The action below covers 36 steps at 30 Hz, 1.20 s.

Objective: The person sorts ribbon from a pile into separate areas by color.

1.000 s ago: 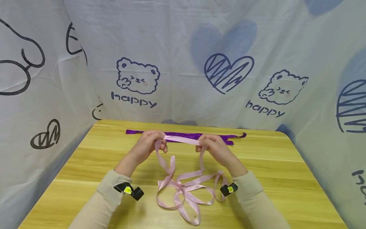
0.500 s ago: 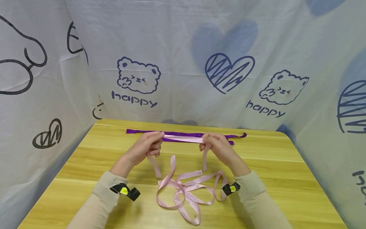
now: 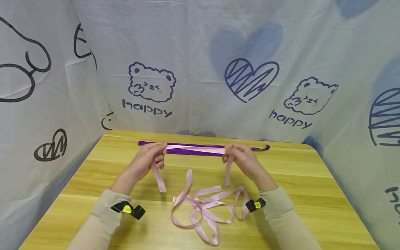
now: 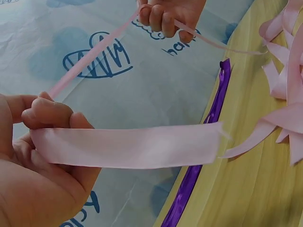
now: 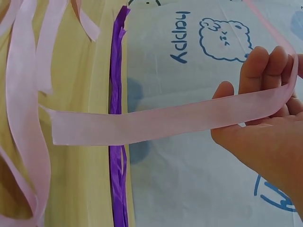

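A pink satin ribbon (image 3: pixel 195 149) is stretched level between my two hands above the table. My left hand (image 3: pixel 148 158) pinches it near one end, and a short tail (image 4: pixel 128 146) hangs free past the fingers. The right hand (image 3: pixel 242 159) pinches the other side, with its own loose tail (image 5: pixel 90 128) hanging down. Below the hands, a tangle of pink ribbon (image 3: pixel 212 218) lies in loops on the table. Behind the held strip, purple ribbon (image 3: pixel 193 151) runs flat along the far part of the table, partly covered by the pink strip and the hands.
The wooden table (image 3: pixel 312 208) has a light yellow grain. A white cloth (image 3: pixel 193 104) printed with bears, hearts and lettering hangs behind it and at both sides. Each sleeve carries a small black wrist camera, the left one (image 3: pixel 128 209) and the right one (image 3: pixel 255 205).
My hands have moved apart, the left one mostly, so the pink span between them is longer. The left tail has swung clear of the loops. The pile and purple ribbon have stayed put.
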Each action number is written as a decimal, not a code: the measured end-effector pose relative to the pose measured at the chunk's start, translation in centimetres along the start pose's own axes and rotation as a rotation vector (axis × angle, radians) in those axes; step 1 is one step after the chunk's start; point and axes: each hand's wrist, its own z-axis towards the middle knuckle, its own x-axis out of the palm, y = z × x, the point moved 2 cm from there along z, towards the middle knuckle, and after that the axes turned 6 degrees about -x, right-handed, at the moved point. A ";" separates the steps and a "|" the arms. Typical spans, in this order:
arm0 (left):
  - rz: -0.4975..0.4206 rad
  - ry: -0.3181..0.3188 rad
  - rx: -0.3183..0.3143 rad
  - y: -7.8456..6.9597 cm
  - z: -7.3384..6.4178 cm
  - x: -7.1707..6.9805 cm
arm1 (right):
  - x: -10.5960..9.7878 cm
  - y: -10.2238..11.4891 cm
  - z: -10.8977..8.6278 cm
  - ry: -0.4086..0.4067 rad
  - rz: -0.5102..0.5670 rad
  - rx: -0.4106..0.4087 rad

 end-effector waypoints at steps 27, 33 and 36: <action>0.077 0.011 -0.091 0.7 -1.5 -4.6 | -3.1 -0.2 -1.0 -0.123 -0.130 0.051; 0.149 -0.018 -0.144 1.1 -1.7 -5.5 | -3.8 -0.6 -1.2 -0.164 -0.152 0.084; 0.147 -0.027 -0.167 1.2 -1.8 -5.7 | -3.8 -0.5 -1.2 -0.172 -0.159 0.087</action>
